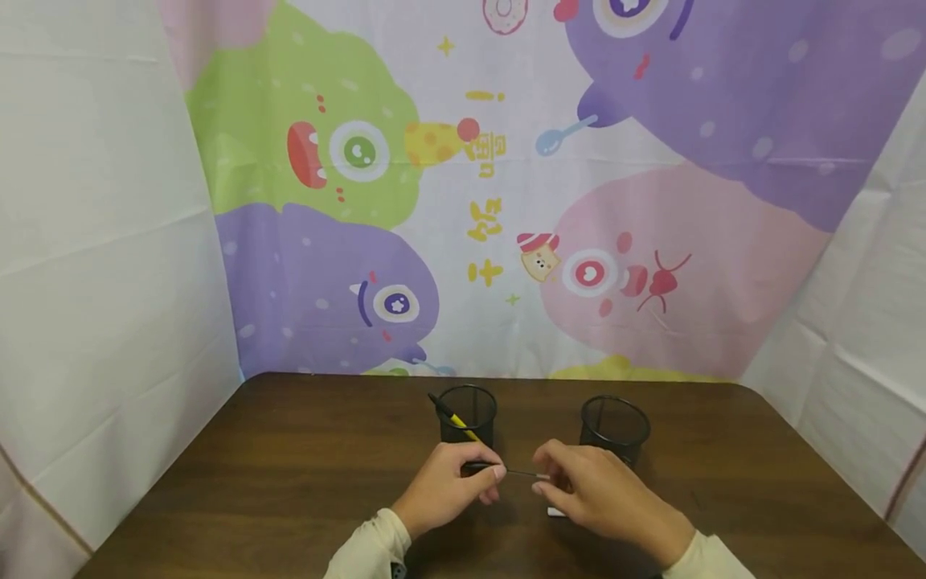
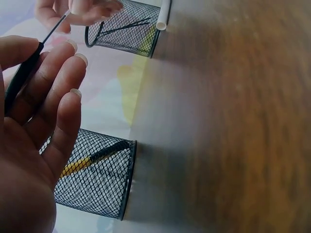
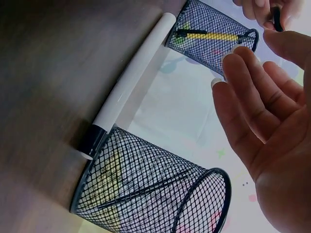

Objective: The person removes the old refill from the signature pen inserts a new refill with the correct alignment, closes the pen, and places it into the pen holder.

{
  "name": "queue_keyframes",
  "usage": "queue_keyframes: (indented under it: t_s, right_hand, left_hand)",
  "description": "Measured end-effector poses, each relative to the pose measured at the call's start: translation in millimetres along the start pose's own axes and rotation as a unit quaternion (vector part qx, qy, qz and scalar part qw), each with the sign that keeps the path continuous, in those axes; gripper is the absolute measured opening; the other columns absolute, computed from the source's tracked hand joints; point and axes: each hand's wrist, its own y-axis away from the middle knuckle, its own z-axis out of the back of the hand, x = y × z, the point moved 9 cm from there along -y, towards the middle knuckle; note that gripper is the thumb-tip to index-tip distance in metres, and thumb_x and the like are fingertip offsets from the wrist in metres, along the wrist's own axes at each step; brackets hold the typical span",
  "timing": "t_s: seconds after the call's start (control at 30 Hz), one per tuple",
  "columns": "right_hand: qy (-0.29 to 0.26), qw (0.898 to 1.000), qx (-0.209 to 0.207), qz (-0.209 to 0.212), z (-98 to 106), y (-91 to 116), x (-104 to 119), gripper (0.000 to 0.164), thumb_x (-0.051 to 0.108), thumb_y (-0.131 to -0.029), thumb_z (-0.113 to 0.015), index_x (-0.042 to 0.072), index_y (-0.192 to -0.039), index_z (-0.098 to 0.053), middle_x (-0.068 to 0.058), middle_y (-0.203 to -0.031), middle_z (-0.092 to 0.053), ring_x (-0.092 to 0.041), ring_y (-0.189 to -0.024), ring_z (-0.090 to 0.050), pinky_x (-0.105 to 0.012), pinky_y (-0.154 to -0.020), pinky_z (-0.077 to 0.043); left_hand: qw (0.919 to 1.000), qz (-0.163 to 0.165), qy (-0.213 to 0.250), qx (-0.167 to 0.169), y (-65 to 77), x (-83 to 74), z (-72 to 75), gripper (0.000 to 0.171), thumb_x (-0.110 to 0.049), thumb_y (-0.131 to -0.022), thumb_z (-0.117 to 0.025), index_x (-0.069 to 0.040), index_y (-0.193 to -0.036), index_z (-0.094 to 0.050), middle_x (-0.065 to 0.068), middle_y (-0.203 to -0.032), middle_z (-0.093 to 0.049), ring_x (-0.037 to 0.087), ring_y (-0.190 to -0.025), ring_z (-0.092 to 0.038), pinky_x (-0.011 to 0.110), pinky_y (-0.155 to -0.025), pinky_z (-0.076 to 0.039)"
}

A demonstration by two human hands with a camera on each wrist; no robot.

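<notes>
Shaft (image 1: 524, 473) of a slim tool bridges the gap between my hands, its long axis running crosswise from left to right. I pinch the dark handle (image 2: 23, 73) between thumb and fingers of my left hand (image 1: 452, 486), the nearer one to the tool's bulk. The tip reaches the narrow gap between the thumb and fingers of my right hand (image 1: 608, 494); whether they grip it, I cannot tell. Below that hand, a white tube (image 3: 134, 75) lies on the worktop (image 1: 289, 498). Beyond each hand stands a mesh cup, left (image 1: 487, 426) and right (image 3: 131, 160).
</notes>
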Motion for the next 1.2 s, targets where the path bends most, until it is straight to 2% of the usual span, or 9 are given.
queue_keyframes:
  t_s: [0.23,0.37,0.63,0.8,0.93,1.03,1.2]
  right_hand:
    - [-0.020,1.000,-0.016,0.008,1.7,-0.7,3.4,0.021,0.017,-0.089,-0.078,0.019,-0.100,-0.061,0.019,-0.082,-0.062,0.006,-0.071,-0.057,-0.019,-0.059,-0.050]
    - [-0.020,0.999,-0.031,0.026,3.4,-1.3,6.9,0.016,0.015,-0.089,-0.077,0.019,-0.096,-0.064,0.019,-0.083,-0.062,0.006,-0.072,-0.057,-0.016,-0.060,-0.050]
    - [-0.011,0.997,-0.054,0.051,7.1,-1.5,11.1,0.007,0.021,-0.096,-0.070,0.022,-0.091,-0.066,0.020,-0.082,-0.060,0.007,-0.070,-0.053,-0.012,-0.060,-0.047]
    - [-0.016,0.997,-0.052,0.055,5.7,-1.1,13.3,0.008,0.014,-0.093,-0.073,0.019,-0.093,-0.067,0.018,-0.083,-0.061,0.007,-0.070,-0.054,-0.011,-0.060,-0.047]
    - [-0.019,0.996,-0.057,0.067,5.9,-0.8,16.4,0.013,0.008,-0.089,-0.076,0.017,-0.094,-0.068,0.017,-0.085,-0.063,0.007,-0.070,-0.054,-0.010,-0.061,-0.046]
    - [-0.018,0.994,-0.068,0.082,7.8,-1.0,19.1,0.015,0.007,-0.088,-0.076,0.018,-0.096,-0.069,0.016,-0.085,-0.063,0.007,-0.070,-0.053,-0.008,-0.061,-0.045]
    - [-0.021,0.992,-0.079,0.099,9.6,-1.3,22.8,0.016,0.005,-0.087,-0.076,0.017,-0.096,-0.071,0.016,-0.084,-0.063,0.007,-0.068,-0.051,-0.008,-0.059,-0.043]
  left_hand:
    - [1.0000,0.006,0.003,0.007,-0.1,-0.6,-1.5,0.026,-0.030,-0.099,-0.065,-0.006,-0.103,-0.073,-0.005,-0.074,-0.070,0.013,-0.065,-0.069,0.030,-0.065,-0.059]
    - [0.9999,0.010,0.007,0.008,0.0,0.5,-1.9,0.026,-0.030,-0.099,-0.066,-0.005,-0.104,-0.073,-0.005,-0.074,-0.070,0.014,-0.065,-0.069,0.030,-0.065,-0.059]
    - [0.9998,0.015,0.007,0.008,-0.4,0.9,-2.1,0.022,-0.028,-0.097,-0.068,-0.008,-0.106,-0.074,-0.004,-0.075,-0.072,0.014,-0.065,-0.070,0.031,-0.064,-0.060]
    - [0.9996,0.016,0.022,0.010,1.2,0.4,-3.2,0.017,-0.024,-0.097,-0.070,-0.011,-0.107,-0.075,0.004,-0.078,-0.073,0.015,-0.066,-0.071,0.031,-0.065,-0.060]
    - [0.9988,0.013,0.044,0.017,1.6,-0.5,-5.0,0.022,-0.021,-0.096,-0.071,-0.006,-0.111,-0.075,0.015,-0.087,-0.074,0.023,-0.069,-0.073,0.031,-0.066,-0.061]
    - [0.9983,0.011,0.054,0.021,0.9,-0.4,-6.0,0.025,-0.021,-0.095,-0.071,-0.005,-0.114,-0.074,0.018,-0.092,-0.074,0.029,-0.071,-0.073,0.031,-0.066,-0.061]
    - [0.9989,0.000,0.044,0.017,0.9,-1.0,-5.7,0.023,-0.022,-0.096,-0.071,-0.006,-0.111,-0.075,0.017,-0.088,-0.074,0.025,-0.069,-0.073,0.031,-0.065,-0.061]
